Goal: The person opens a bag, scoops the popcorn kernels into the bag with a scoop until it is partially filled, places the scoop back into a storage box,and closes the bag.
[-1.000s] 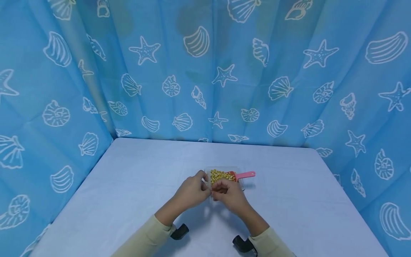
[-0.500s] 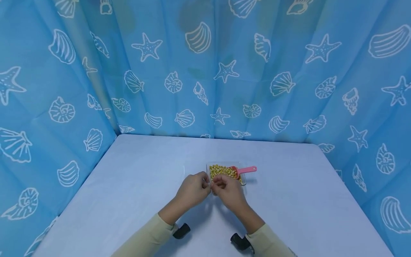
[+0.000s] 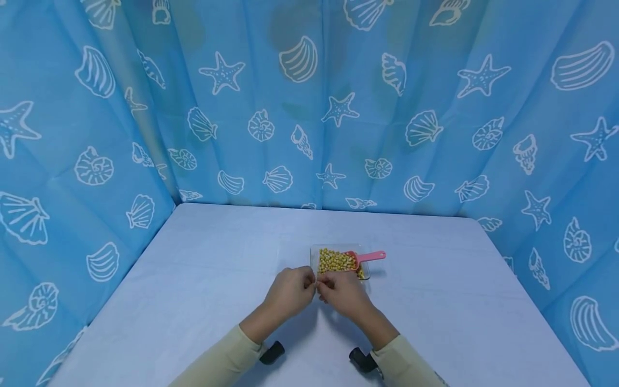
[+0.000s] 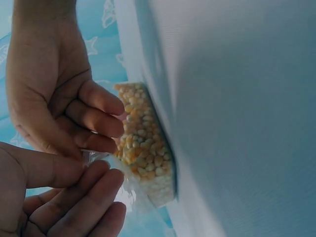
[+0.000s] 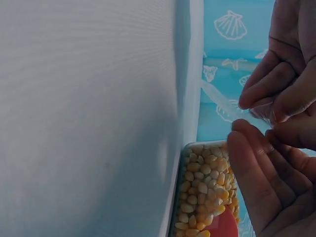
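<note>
My left hand (image 3: 292, 290) and right hand (image 3: 344, 292) meet fingertip to fingertip at the near side of a clear container. Between them they pinch the edge of a thin clear plastic bag (image 4: 132, 195), whose film hangs below the fingers in the left wrist view. Most of the bag is hidden or hard to see through. Yellow corn kernels (image 3: 333, 260) fill the clear container (image 3: 315, 251) just beyond the hands. A scoop with a pink handle (image 3: 372, 256) lies in the corn, its red bowl (image 5: 224, 224) showing in the right wrist view.
The container stands on a white-covered table (image 3: 217, 252). A blue curtain (image 3: 300, 107) with white seashells and starfish hangs behind the table and along its sides. Dark wrist cameras (image 3: 272, 352) stick out below both sleeves.
The fingertips of both hands have drawn closer together, with the right hand's fingers more bunched. The head view has shifted slightly. Container and scoop stay in place.
</note>
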A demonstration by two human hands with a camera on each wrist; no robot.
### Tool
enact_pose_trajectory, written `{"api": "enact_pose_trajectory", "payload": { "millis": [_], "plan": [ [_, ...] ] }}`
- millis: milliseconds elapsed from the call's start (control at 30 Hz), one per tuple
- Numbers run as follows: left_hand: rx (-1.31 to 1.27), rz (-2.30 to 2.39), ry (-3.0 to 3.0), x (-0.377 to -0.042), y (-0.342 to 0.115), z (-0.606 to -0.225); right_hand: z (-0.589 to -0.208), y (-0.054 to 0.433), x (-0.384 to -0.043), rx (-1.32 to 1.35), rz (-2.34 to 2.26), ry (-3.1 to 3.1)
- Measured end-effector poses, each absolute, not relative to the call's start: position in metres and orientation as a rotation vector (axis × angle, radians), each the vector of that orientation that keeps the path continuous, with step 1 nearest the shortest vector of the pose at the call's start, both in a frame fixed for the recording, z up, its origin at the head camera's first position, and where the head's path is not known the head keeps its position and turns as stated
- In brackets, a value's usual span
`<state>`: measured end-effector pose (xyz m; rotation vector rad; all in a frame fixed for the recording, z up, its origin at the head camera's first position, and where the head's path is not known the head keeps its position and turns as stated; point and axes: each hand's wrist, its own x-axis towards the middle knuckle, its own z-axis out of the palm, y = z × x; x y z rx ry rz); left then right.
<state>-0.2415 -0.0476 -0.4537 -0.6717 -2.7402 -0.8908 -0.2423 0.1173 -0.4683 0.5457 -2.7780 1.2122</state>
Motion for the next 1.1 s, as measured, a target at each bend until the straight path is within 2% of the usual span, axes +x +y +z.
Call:
{"api": "enact_pose_trajectory", "payload": {
  "millis": [267,833,1100],
  "plan": [
    [-0.599,-0.885,-2.769,-0.2406,-0.0476,-0.4534,-0.4677,0.1125,-0.2443,0.579,0.981,-2.787],
    [-0.576,-0.789,-2.737,-0.2396,-0.0472,-0.4526,-0.4667,0.1138,-0.2440,0.581,0.971,-2.836],
    [-0.609,-0.809,-2.731,-0.2392,-0.0501,-0.4530,-0.4674,0.1123,-0.2443,0.477,0.989,-2.846]
  ]
}}
